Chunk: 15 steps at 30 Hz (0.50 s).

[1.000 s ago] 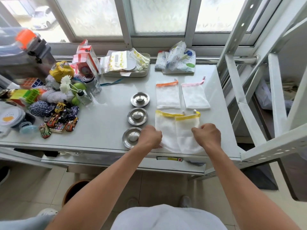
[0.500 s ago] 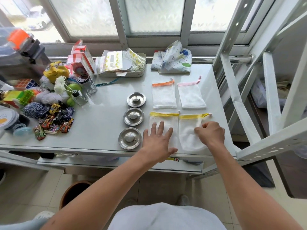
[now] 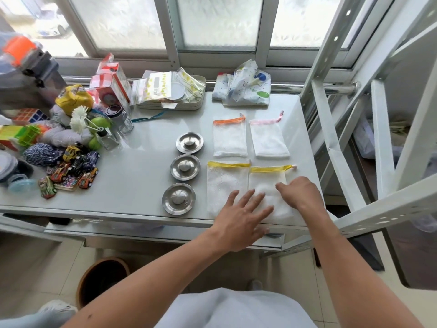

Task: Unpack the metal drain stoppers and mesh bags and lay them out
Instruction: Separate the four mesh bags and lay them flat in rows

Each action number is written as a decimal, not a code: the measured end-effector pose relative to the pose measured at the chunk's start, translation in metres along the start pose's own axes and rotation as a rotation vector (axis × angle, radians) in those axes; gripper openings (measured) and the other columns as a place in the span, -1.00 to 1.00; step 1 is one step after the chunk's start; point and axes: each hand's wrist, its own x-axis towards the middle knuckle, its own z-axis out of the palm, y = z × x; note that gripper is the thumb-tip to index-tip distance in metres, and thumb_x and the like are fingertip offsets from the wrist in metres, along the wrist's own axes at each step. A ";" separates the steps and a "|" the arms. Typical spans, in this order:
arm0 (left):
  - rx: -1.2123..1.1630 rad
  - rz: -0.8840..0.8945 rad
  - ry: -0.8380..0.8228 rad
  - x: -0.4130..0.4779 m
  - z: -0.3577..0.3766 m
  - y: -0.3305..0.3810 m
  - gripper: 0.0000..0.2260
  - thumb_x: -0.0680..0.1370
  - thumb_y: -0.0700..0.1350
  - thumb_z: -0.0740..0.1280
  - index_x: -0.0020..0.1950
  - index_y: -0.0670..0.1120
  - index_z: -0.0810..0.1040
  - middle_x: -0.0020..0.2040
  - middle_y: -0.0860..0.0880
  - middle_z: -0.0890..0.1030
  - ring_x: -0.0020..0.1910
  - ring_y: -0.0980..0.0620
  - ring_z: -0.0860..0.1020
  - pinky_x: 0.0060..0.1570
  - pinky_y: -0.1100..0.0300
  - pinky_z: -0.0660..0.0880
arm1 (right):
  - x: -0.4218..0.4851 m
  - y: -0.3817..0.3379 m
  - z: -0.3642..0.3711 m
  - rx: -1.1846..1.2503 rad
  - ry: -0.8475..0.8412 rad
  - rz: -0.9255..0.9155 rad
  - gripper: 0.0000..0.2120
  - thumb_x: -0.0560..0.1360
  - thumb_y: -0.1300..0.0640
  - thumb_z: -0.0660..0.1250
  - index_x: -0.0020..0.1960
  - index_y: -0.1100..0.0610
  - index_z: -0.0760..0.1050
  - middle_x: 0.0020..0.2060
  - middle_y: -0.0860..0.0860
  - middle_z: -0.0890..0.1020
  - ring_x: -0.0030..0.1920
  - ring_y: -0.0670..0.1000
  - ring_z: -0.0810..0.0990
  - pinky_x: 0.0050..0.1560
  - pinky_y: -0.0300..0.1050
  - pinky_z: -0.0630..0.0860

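Three drain stoppers and four mesh bags lie on the grey table; both hands' fingers spread, empty.

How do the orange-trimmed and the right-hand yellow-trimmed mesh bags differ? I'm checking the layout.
The orange-trimmed bag lies in the far row, untouched; the right yellow-trimmed bag lies in the near row under the left hand and right hand. Their top bands differ: orange versus yellow. Both are white mesh, lying flat.

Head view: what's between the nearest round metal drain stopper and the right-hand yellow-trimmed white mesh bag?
The other yellow-trimmed white mesh bag lies flat between the nearest round metal drain stopper and the right-hand yellow-trimmed white mesh bag, with the left hand over its near corner.
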 end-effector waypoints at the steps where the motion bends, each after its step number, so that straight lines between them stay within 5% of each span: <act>1: 0.012 0.008 -0.011 0.002 0.001 0.000 -0.46 0.64 0.23 0.02 0.60 0.09 0.08 0.64 -0.11 0.03 0.61 -0.16 -0.04 0.50 -0.24 -0.09 | 0.001 0.000 -0.003 -0.019 -0.002 0.001 -0.63 0.36 -0.14 0.32 -0.21 0.19 0.51 -0.30 0.12 0.58 -0.21 0.17 0.55 -0.27 -0.10 0.40; 6: 0.039 0.011 0.008 0.008 -0.003 0.001 -0.47 0.65 0.23 0.00 0.58 0.05 0.14 0.63 -0.13 0.03 0.61 -0.17 -0.06 0.51 -0.23 -0.09 | 0.012 -0.004 -0.010 -0.016 -0.012 -0.032 -0.67 0.29 -0.09 0.37 -0.25 0.20 0.53 -0.37 0.10 0.59 -0.28 0.14 0.58 -0.42 -0.16 0.32; 11: 0.079 0.026 -0.110 0.009 0.005 0.002 -0.40 0.64 0.28 -0.10 0.60 0.13 -0.24 0.60 -0.03 -0.27 0.57 -0.07 -0.32 0.50 -0.20 -0.25 | 0.018 0.001 -0.008 -0.070 0.006 -0.083 -0.64 0.35 -0.11 0.36 -0.23 0.22 0.52 -0.31 0.14 0.61 -0.23 0.17 0.59 -0.33 -0.13 0.36; 15: 0.040 0.013 -0.031 0.004 0.003 -0.001 -0.40 0.64 0.26 -0.08 0.61 0.08 -0.17 0.63 -0.07 -0.16 0.60 -0.06 -0.21 0.51 -0.17 -0.23 | 0.012 0.005 -0.021 -0.156 -0.164 -0.058 -0.52 0.34 -0.26 0.41 -0.20 0.19 0.55 -0.26 0.10 0.62 -0.22 0.11 0.59 -0.27 -0.10 0.42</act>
